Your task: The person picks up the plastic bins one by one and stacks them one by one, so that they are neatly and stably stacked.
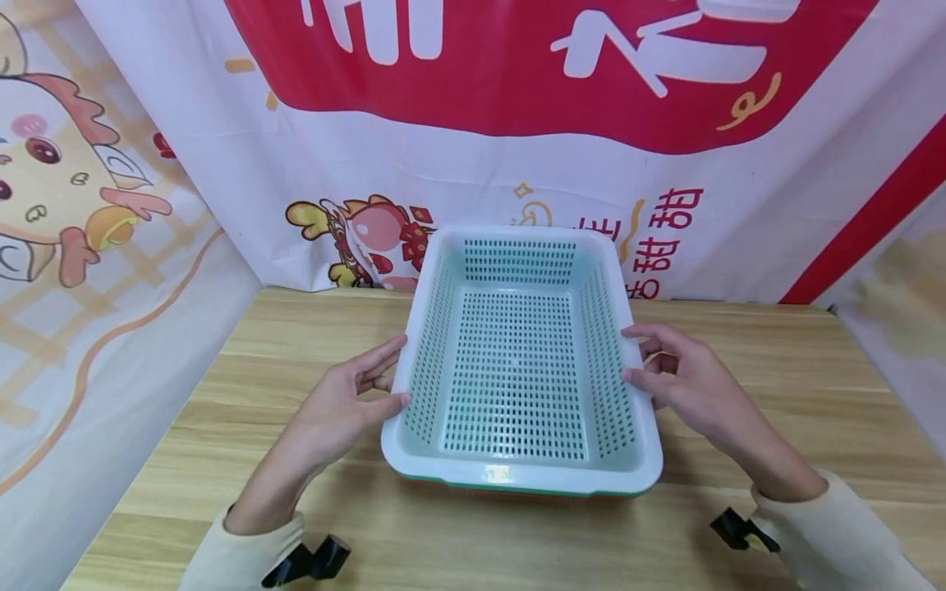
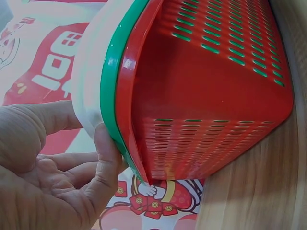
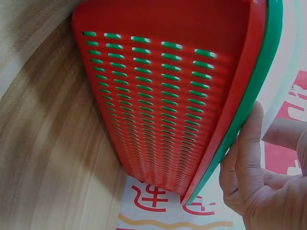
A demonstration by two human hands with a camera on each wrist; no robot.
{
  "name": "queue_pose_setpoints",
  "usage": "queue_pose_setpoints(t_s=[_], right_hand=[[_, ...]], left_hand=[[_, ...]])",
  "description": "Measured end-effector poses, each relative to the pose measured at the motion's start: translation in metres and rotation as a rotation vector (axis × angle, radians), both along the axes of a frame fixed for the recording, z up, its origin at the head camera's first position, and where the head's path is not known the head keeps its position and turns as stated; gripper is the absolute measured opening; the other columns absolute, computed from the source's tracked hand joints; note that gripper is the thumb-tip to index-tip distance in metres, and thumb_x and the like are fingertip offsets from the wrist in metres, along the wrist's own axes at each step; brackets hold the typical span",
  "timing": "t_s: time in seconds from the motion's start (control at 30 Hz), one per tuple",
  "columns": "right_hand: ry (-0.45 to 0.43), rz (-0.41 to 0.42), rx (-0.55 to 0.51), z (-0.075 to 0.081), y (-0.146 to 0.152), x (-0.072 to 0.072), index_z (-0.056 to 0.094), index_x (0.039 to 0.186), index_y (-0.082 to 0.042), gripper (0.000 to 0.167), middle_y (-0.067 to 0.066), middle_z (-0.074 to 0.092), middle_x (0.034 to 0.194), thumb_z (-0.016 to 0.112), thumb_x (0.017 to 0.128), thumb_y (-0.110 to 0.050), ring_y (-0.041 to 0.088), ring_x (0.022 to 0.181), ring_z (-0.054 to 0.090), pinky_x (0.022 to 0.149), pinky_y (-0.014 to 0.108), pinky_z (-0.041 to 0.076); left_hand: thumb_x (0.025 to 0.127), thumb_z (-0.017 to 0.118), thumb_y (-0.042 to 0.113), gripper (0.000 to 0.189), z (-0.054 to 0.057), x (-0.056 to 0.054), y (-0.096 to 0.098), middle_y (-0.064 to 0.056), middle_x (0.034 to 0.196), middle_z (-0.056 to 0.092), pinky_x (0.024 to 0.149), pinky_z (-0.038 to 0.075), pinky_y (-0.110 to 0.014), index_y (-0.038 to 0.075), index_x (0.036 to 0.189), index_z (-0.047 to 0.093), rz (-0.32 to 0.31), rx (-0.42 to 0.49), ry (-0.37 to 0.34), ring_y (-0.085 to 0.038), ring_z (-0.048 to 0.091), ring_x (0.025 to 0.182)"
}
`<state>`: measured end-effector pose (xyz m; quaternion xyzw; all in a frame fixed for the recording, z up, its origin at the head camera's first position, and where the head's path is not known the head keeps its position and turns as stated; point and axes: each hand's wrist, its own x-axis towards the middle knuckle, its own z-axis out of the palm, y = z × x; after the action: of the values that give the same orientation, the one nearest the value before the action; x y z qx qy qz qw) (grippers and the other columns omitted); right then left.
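A pale white, rectangular mesh basket (image 1: 547, 478) sits nested in a green basket (image 2: 109, 81), which in turn sits inside a red slotted basket (image 2: 177, 86). The stack stands on the wooden table, and the white basket's inside is bare. At its left side, my left hand (image 1: 340, 402) pinches the white rim, thumb on top and a fingertip against the rim's outer edge. On the opposite side my right hand (image 1: 683, 373) pinches the rim likewise, one finger lying along the green edge in the right wrist view.
The wooden table (image 1: 296, 328) extends to both sides and in front of the stack. Behind it hangs a red and white printed cloth (image 1: 488, 172), close to the far end of the baskets. Another printed cloth (image 1: 170, 361) covers the left side.
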<state>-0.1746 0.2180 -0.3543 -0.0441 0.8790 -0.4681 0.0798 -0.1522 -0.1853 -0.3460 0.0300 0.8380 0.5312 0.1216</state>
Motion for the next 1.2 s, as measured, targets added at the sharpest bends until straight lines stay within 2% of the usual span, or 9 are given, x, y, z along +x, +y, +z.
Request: queue_pose_setpoints(t_s=[0.07, 0.17, 0.3, 0.67, 0.87, 1.03, 1.2], right_hand=[[-0.01, 0.0, 0.006, 0.0, 0.0, -0.001, 0.046, 0.16, -0.002, 0.062, 0.026, 0.06, 0.131, 0.07, 0.103, -0.01, 0.027, 0.098, 0.065, 0.068, 0.03, 0.067], [-0.02, 0.003, 0.017, 0.001, 0.0, -0.001, 0.046, 0.159, -0.002, 0.062, 0.026, 0.06, 0.131, 0.071, 0.102, -0.01, 0.027, 0.097, 0.066, 0.069, 0.031, 0.067], [-0.024, 0.0, 0.027, 0.002, -0.001, -0.002, 0.047, 0.158, -0.002, 0.062, 0.027, 0.059, 0.132, 0.071, 0.102, -0.011, 0.027, 0.097, 0.067, 0.069, 0.032, 0.067], [-0.023, -0.025, 0.056, 0.001, 0.001, -0.002, 0.05, 0.155, -0.002, 0.058, 0.025, 0.057, 0.131, 0.071, 0.102, -0.014, 0.026, 0.095, 0.068, 0.069, 0.031, 0.067], [-0.024, -0.023, 0.051, 0.001, 0.002, -0.002, 0.05, 0.154, -0.002, 0.056, 0.026, 0.057, 0.132, 0.071, 0.103, -0.014, 0.027, 0.096, 0.068, 0.068, 0.032, 0.067], [-0.026, -0.028, 0.041, 0.001, 0.002, -0.003, 0.051, 0.154, -0.002, 0.056, 0.026, 0.057, 0.132, 0.071, 0.103, -0.013, 0.026, 0.094, 0.068, 0.067, 0.033, 0.067], [-0.019, -0.029, 0.041, 0.0, 0.002, -0.004, 0.051, 0.153, -0.002, 0.056, 0.025, 0.057, 0.131, 0.071, 0.102, -0.012, 0.025, 0.092, 0.068, 0.066, 0.033, 0.067]], left_hand=[[0.099, 0.075, 0.014, 0.077, 0.001, 0.001, 0.001, -0.01, 0.157, 0.06, 0.07, 0.054, -0.022, 0.017, 0.167, 0.041, 0.007, -0.013, -0.008, -0.031, 0.061, 0.125], [0.099, 0.076, 0.018, 0.075, 0.002, 0.003, 0.002, -0.014, 0.14, 0.07, 0.064, 0.05, -0.024, 0.019, 0.167, 0.042, 0.02, -0.053, -0.017, -0.033, 0.058, 0.129], [0.099, 0.076, 0.021, 0.073, 0.003, 0.004, 0.003, -0.015, 0.121, 0.073, 0.058, 0.043, -0.027, 0.019, 0.166, 0.044, 0.028, -0.105, -0.017, -0.034, 0.057, 0.129], [0.099, 0.076, 0.023, 0.071, 0.004, 0.005, 0.006, -0.016, 0.122, 0.071, 0.054, 0.042, -0.027, 0.019, 0.164, 0.048, 0.042, -0.146, -0.008, -0.027, 0.065, 0.111], [0.1, 0.075, 0.022, 0.07, 0.004, 0.004, 0.008, -0.016, 0.123, 0.071, 0.058, 0.048, -0.026, 0.019, 0.164, 0.048, 0.055, -0.172, -0.012, -0.025, 0.068, 0.1], [0.1, 0.074, 0.02, 0.069, 0.003, 0.005, 0.009, -0.017, 0.126, 0.07, 0.067, 0.059, -0.026, 0.017, 0.164, 0.048, 0.06, -0.156, -0.007, -0.022, 0.074, 0.091], [0.1, 0.075, 0.019, 0.068, 0.002, 0.007, 0.011, -0.018, 0.125, 0.068, 0.066, 0.059, -0.027, 0.016, 0.162, 0.05, 0.065, -0.176, 0.011, -0.022, 0.072, 0.087]])
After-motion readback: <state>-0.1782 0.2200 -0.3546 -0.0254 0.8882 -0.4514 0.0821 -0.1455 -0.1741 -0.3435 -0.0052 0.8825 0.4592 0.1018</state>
